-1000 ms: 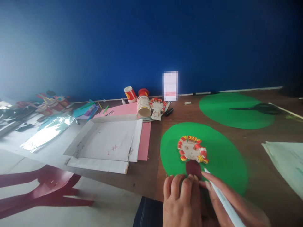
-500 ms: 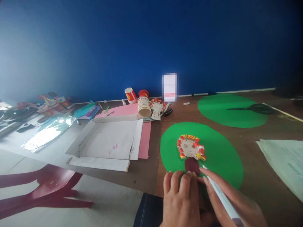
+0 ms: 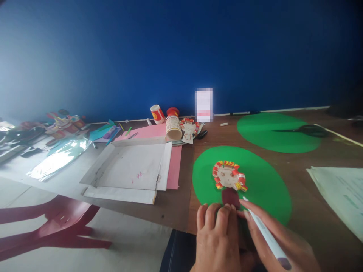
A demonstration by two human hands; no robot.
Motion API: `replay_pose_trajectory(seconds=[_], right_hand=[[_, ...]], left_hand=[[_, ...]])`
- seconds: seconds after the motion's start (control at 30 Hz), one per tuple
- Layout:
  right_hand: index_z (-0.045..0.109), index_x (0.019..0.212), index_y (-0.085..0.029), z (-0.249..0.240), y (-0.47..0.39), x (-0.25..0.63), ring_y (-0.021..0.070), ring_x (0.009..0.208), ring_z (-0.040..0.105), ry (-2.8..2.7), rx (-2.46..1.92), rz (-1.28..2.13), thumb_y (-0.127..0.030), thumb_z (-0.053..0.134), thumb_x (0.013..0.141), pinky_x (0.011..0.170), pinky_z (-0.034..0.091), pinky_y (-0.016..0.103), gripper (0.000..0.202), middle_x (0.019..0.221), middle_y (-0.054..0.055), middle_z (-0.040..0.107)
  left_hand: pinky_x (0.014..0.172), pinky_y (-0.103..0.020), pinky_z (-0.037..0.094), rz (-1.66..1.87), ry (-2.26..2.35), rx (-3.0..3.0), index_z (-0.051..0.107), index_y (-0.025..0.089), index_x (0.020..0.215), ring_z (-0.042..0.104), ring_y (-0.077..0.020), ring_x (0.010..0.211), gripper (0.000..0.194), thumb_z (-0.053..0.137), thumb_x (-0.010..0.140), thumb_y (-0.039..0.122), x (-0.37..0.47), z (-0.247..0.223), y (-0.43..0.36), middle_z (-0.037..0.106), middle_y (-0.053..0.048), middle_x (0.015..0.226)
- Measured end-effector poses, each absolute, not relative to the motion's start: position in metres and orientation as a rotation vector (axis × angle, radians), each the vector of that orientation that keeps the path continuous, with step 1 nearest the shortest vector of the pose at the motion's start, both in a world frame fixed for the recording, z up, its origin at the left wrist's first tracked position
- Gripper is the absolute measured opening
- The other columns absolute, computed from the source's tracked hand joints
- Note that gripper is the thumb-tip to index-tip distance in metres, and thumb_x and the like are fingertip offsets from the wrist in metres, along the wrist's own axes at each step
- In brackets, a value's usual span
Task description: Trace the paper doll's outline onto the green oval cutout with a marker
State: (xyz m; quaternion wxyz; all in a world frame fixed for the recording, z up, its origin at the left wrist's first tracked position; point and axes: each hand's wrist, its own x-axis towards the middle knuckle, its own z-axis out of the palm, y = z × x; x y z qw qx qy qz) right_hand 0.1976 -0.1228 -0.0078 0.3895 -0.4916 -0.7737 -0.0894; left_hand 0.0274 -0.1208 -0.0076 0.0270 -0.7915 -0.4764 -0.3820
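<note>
A green paper disc [image 3: 268, 185] lies on the table near me. On it sits a face cutout [image 3: 229, 177] framed by red and yellow curled strips, with a dark maroon piece [image 3: 230, 197] just below it. My left hand [image 3: 217, 234] rests at the lower edge of the maroon piece, its fingers bent and close together; what lies under them is hidden. My right hand [image 3: 283, 234] grips a white pen [image 3: 266, 234] slantwise, tip up beside the maroon piece, and its fingertips are close to my left hand.
A white box lid [image 3: 124, 162] lies left on pink paper [image 3: 174, 170]. Stacked cups [image 3: 173, 128] and a second face cutout [image 3: 188, 132] stand behind. Scissors [image 3: 312, 130] lie on another green disc [image 3: 263, 141]; a whitish sheet [image 3: 340, 196] is at right. A maroon chair [image 3: 65, 223] stands lower left.
The view has shifted very slightly. My hands, the pen and the papers stay practically where they were.
</note>
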Motion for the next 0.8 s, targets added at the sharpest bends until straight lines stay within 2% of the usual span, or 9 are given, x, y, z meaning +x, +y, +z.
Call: replay_pose_trajectory(seconds=[0.17,0.43,0.63,0.8], right_hand=[[0.068,0.128,-0.016,-0.0080,-0.1218,0.1987,0.0122,0.082,0.082,-1.974,-1.234,-0.228,-0.021,0.052,0.109,0.080,0.060,0.013,0.025,0.106,0.004,0.085],[0.068,0.135,-0.019,-0.0123,-0.1235,0.1998,0.0137,0.084,0.083,-1.934,-1.244,-0.167,-0.019,0.059,0.104,0.085,0.061,0.014,0.032,0.111,0.003,0.085],[0.068,0.136,-0.017,-0.0068,-0.1229,0.1979,0.0133,0.087,0.083,-1.964,-1.239,-0.171,-0.019,0.055,0.106,0.088,0.060,0.013,0.033,0.112,0.004,0.085],[0.070,0.132,-0.018,-0.0063,-0.1232,0.1967,0.0145,0.084,0.083,-1.959,-1.247,-0.178,-0.023,0.054,0.107,0.084,0.062,0.015,0.030,0.110,0.005,0.085]], left_hand=[[0.106,-0.042,0.041,-1.180,-1.483,-2.440,0.068,0.017,0.127,0.068,-0.0225,0.107,0.051,0.058,0.101,0.059,0.0276,-0.0063,-0.1211,0.077,-0.001,0.114],[0.107,-0.042,0.039,-1.191,-1.472,-2.440,0.069,0.016,0.127,0.068,-0.0231,0.106,0.048,0.055,0.103,0.056,0.0279,-0.0071,-0.1204,0.077,-0.002,0.113],[0.107,-0.040,0.040,-1.212,-1.496,-2.432,0.069,0.017,0.126,0.069,-0.0210,0.105,0.050,0.053,0.104,0.059,0.0286,-0.0047,-0.1211,0.077,0.000,0.113],[0.107,-0.040,0.040,-1.210,-1.485,-2.437,0.069,0.017,0.127,0.068,-0.0211,0.106,0.050,0.056,0.103,0.059,0.0281,-0.0056,-0.1211,0.078,0.000,0.114]])
